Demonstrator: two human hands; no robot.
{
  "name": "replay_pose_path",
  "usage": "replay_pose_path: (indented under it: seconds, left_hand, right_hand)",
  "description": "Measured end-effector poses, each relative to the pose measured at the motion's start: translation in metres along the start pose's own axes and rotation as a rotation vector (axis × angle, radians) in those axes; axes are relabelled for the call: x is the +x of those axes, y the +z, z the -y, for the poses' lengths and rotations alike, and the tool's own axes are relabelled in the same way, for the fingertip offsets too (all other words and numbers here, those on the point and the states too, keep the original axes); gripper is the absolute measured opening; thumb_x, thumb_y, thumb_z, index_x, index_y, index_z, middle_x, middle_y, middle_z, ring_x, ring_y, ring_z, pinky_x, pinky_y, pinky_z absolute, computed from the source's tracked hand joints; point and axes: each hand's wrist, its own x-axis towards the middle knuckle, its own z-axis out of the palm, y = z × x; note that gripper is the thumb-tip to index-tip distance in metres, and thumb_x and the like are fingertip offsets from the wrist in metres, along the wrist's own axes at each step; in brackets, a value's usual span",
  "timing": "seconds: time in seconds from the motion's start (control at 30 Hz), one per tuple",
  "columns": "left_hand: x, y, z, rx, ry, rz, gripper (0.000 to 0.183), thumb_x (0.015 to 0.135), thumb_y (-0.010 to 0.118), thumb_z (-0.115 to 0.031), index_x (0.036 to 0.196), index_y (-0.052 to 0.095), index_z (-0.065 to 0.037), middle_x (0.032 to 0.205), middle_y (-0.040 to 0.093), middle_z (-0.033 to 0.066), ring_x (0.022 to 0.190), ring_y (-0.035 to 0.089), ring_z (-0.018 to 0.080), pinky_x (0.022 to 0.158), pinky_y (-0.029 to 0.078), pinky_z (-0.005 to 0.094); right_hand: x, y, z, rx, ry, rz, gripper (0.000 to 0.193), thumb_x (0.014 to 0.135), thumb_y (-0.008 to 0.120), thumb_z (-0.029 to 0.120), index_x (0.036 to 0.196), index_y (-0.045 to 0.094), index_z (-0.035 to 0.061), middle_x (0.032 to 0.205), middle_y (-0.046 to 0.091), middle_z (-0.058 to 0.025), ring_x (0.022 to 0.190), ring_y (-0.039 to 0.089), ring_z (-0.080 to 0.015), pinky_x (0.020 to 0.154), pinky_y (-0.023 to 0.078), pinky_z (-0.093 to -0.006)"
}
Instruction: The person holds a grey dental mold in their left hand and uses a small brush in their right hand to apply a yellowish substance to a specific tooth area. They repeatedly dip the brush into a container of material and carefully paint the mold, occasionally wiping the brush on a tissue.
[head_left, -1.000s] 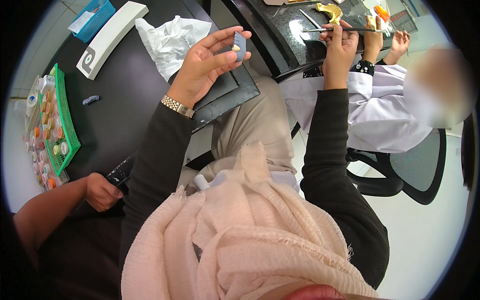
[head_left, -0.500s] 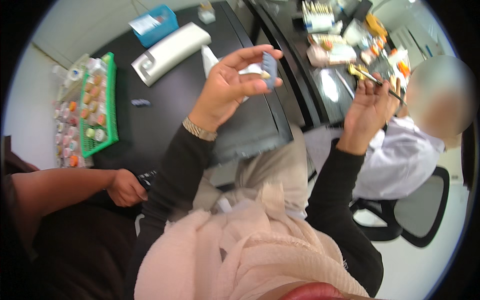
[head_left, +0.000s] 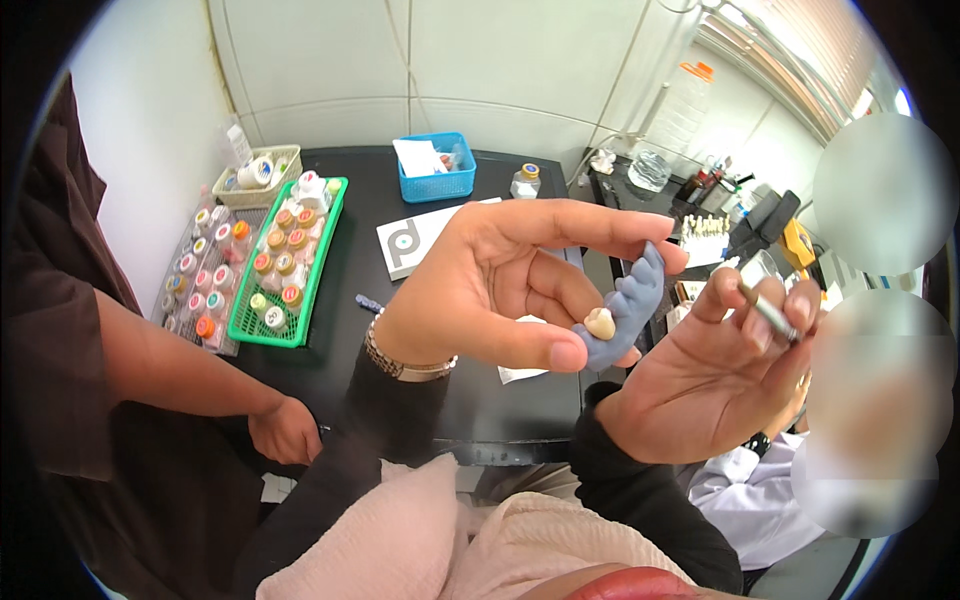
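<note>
A blue-grey dental model (head_left: 638, 298) of a row of teeth is pinched between the thumb and fingers of my left hand (head_left: 450, 275), raised above the dark table. One cream-coloured crown (head_left: 600, 322) sits on the model near my thumb tip. Just to the right, my right hand (head_left: 675, 400) is palm up, its bent fingers gripping a slim pen-like tool (head_left: 768, 312). The tool's silvery shaft points toward me, and its far end is hidden or too blurred to make out. Tool and model are apart.
Green (head_left: 330, 235) and grey baskets of small capped jars stand left on the black table (head_left: 470, 410). Behind are a blue basket (head_left: 437, 183), a white box (head_left: 398, 262) and a jar (head_left: 525, 184). A person's hand (head_left: 283, 430) is at left; a person in white (head_left: 755, 505) sits right.
The view has tilted up toward the wall. Both hands, still holding the model and the tool, appear larger and closer together, with the model lower and further right.
</note>
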Motion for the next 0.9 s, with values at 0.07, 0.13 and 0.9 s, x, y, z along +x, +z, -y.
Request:
replay_pose_path:
  seconds: [0.07, 0.13, 0.9]
  left_hand:
    - [-0.004, -0.011, -0.005, 0.004, -0.060, 0.047, 0.078, 0.067, 0.070, -0.009, 0.127, 0.024, 0.008, 0.124, 0.033, 0.0291, 0.113, 0.040, 0.0347, 0.077, 0.051, 0.0345]
    - [-0.007, -0.019, -0.011, 0.021, -0.103, 0.067, 0.079, 0.068, 0.071, -0.012, 0.128, 0.022, 0.007, 0.125, 0.033, 0.0281, 0.113, 0.041, 0.0333, 0.077, 0.051, 0.0337]
    - [-0.014, -0.031, -0.022, 0.345, 0.147, 0.003, 0.073, 0.066, 0.066, 0.004, 0.125, 0.023, 0.010, 0.125, 0.029, 0.0322, 0.098, 0.054, 0.0306, 0.081, 0.048, 0.0366]
  right_hand:
    - [-0.010, 0.000, -0.013, -0.033, -0.049, 0.003, 0.013, 0.091, 0.036, 0.018, 0.094, 0.043, 0.0067, 0.088, 0.046, -0.0034, 0.077, 0.051, -0.0113, 0.079, 0.044, -0.0374]
    - [-0.017, -0.002, -0.025, -0.030, -0.047, 0.008, 0.013, 0.091, 0.036, 0.019, 0.094, 0.043, 0.0079, 0.088, 0.046, -0.0025, 0.078, 0.054, -0.0114, 0.085, 0.042, -0.0456]
    - [-0.031, 0.001, -0.052, -0.131, -0.139, 0.070, 0.015, 0.091, 0.036, 0.021, 0.098, 0.042, 0.0090, 0.094, 0.046, -0.0048, 0.070, 0.052, -0.0126, 0.072, 0.052, -0.0494]
